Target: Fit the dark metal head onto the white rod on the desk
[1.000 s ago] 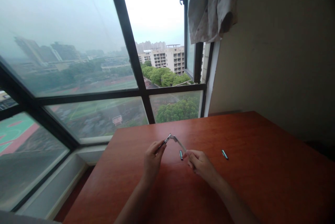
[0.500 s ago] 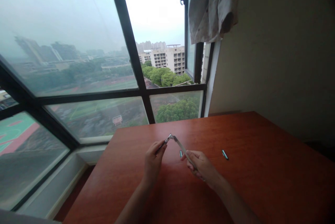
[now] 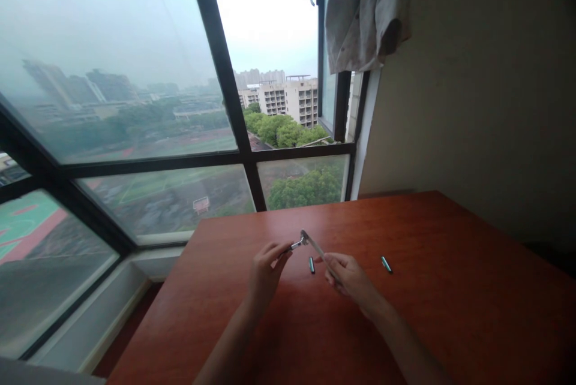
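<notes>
The left hand [image 3: 266, 266] is closed in a pinch on the dark handle of what looks like a razor [image 3: 294, 246], its silvery head pointing up and away over the bench [image 3: 450, 289]. The right hand [image 3: 344, 274] has its fingers wrapped round a thin pale stick [image 3: 317, 249], perhaps a brush, whose far tip meets the razor's head and seems to touch it. The step in hand, I judge, is working at that head with the stick's tip; this calls for a steady left pinch and small, light strokes from the right. On the bench, a small green-and-dark piece [image 3: 312, 264] lies between the hands, just beside the right fingertips, and a similar second piece [image 3: 386, 264] lies apart, to the right. No brand, label or writing can be read; any marks on the pieces are too small to make out.
</notes>
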`<state>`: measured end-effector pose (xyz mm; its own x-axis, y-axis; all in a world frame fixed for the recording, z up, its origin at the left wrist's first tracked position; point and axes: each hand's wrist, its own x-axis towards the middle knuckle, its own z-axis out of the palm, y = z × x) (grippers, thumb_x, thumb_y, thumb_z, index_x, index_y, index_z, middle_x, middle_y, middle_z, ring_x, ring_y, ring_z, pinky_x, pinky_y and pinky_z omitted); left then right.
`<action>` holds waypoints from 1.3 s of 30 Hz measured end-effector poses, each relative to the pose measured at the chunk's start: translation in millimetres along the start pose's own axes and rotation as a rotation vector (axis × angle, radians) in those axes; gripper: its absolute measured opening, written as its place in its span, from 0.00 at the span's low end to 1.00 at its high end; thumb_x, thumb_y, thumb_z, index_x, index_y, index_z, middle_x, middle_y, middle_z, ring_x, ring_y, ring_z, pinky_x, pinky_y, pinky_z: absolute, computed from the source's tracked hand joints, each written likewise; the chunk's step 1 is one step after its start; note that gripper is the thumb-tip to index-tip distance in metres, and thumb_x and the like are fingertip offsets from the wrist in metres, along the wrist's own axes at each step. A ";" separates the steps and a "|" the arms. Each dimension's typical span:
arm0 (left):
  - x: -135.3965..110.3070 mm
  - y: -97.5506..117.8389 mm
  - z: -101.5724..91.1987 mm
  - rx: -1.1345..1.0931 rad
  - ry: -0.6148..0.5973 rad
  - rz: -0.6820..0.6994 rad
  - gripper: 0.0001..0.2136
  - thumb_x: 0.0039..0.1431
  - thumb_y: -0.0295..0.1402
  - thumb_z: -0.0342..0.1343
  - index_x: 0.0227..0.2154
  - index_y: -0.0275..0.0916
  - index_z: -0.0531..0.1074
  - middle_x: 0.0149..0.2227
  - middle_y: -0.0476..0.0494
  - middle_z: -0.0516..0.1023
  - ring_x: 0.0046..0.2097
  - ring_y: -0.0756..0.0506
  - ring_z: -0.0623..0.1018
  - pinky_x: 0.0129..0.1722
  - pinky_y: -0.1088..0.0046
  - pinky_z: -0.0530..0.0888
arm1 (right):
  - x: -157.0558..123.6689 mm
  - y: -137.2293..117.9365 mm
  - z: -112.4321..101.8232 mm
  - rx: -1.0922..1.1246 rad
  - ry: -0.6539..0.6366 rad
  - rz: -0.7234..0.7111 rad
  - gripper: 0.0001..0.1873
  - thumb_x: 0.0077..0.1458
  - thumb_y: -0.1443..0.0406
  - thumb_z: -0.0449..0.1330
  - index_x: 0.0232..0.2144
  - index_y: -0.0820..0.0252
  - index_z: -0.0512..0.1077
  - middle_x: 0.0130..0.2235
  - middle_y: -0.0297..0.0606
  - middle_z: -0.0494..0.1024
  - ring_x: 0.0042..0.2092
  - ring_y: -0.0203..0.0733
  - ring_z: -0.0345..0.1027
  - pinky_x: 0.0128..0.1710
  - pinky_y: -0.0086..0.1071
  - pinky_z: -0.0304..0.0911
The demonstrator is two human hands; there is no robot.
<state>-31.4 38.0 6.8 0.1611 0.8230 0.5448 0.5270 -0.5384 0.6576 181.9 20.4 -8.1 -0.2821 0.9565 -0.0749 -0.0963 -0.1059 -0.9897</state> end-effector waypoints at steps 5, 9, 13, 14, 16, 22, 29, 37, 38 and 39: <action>0.2 -1.9 -4.6 0.136 -0.012 0.067 0.09 0.60 0.30 0.55 0.41 0.41 0.77 0.36 0.42 0.80 0.37 0.44 0.77 0.36 0.71 0.72 | 1.5 1.2 -11.3 -0.247 0.051 -0.157 0.29 0.58 0.46 0.50 0.37 0.66 0.75 0.18 0.28 0.64 0.19 0.31 0.54 0.18 0.25 0.49; 0.1 -2.6 -5.9 0.240 -0.043 0.114 0.09 0.60 0.29 0.55 0.41 0.42 0.77 0.34 0.43 0.80 0.36 0.44 0.77 0.36 0.70 0.72 | -1.6 -6.4 -18.2 -0.544 0.080 -0.299 0.25 0.62 0.52 0.47 0.29 0.63 0.75 0.21 0.31 0.67 0.25 0.35 0.62 0.25 0.27 0.53; -0.4 -2.6 -5.0 0.315 -0.077 0.126 0.09 0.61 0.30 0.54 0.42 0.41 0.76 0.33 0.43 0.78 0.35 0.44 0.75 0.35 0.70 0.71 | -1.2 -6.4 -22.6 -0.746 0.143 -0.378 0.22 0.63 0.55 0.47 0.33 0.61 0.76 0.27 0.37 0.75 0.30 0.40 0.68 0.30 0.29 0.57; -0.6 -2.5 -4.5 0.324 -0.085 0.126 0.09 0.61 0.30 0.54 0.42 0.41 0.76 0.33 0.43 0.78 0.35 0.44 0.75 0.35 0.70 0.71 | -0.6 -5.2 -23.6 -0.771 0.162 -0.390 0.21 0.63 0.55 0.48 0.36 0.60 0.77 0.30 0.38 0.77 0.32 0.42 0.69 0.32 0.29 0.58; -0.8 -2.2 -3.8 0.330 -0.095 0.128 0.09 0.62 0.32 0.53 0.42 0.40 0.76 0.33 0.43 0.78 0.35 0.44 0.75 0.35 0.71 0.71 | 0.4 -2.7 -25.2 -0.819 0.196 -0.405 0.20 0.63 0.56 0.48 0.41 0.59 0.76 0.35 0.41 0.79 0.36 0.44 0.71 0.35 0.30 0.60; -1.0 -2.8 -4.3 0.387 -0.076 0.121 0.08 0.62 0.33 0.52 0.37 0.41 0.76 0.31 0.44 0.78 0.34 0.45 0.74 0.35 0.70 0.69 | -2.4 -4.6 -24.6 -0.942 0.193 -0.377 0.17 0.62 0.58 0.49 0.40 0.56 0.77 0.36 0.41 0.79 0.36 0.43 0.71 0.38 0.30 0.61; -1.1 -1.8 -5.5 0.442 -0.092 0.171 0.08 0.63 0.32 0.52 0.37 0.41 0.76 0.33 0.44 0.79 0.35 0.44 0.74 0.36 0.69 0.68 | -4.5 -6.8 -24.4 -1.056 0.265 -0.353 0.17 0.62 0.58 0.49 0.41 0.53 0.77 0.36 0.40 0.79 0.38 0.42 0.72 0.36 0.29 0.60; -2.2 -1.1 -5.1 0.533 -0.114 0.196 0.08 0.64 0.33 0.51 0.39 0.42 0.75 0.35 0.43 0.78 0.37 0.44 0.73 0.39 0.68 0.67 | -5.4 -5.0 -21.5 -1.121 0.306 -0.344 0.17 0.63 0.59 0.48 0.41 0.53 0.76 0.36 0.39 0.79 0.39 0.42 0.72 0.34 0.28 0.59; -2.2 -0.3 -5.5 0.537 -0.115 0.197 0.08 0.64 0.33 0.50 0.39 0.42 0.75 0.35 0.43 0.78 0.37 0.44 0.73 0.39 0.68 0.67 | -5.4 -4.9 -21.1 -1.111 0.295 -0.347 0.17 0.63 0.59 0.48 0.41 0.53 0.76 0.36 0.39 0.79 0.38 0.42 0.72 0.34 0.28 0.59; -2.1 0.6 -6.0 0.540 -0.114 0.197 0.08 0.64 0.33 0.50 0.39 0.42 0.75 0.34 0.43 0.78 0.37 0.44 0.73 0.39 0.68 0.67 | -5.4 -5.0 -20.8 -1.099 0.280 -0.349 0.16 0.63 0.59 0.49 0.41 0.53 0.76 0.36 0.39 0.79 0.38 0.42 0.72 0.34 0.28 0.59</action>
<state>-36.5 34.8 9.2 0.3720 0.7473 0.5505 0.8238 -0.5392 0.1752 203.8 21.4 -5.2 -0.1711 0.9281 0.3306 0.7834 0.3316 -0.5257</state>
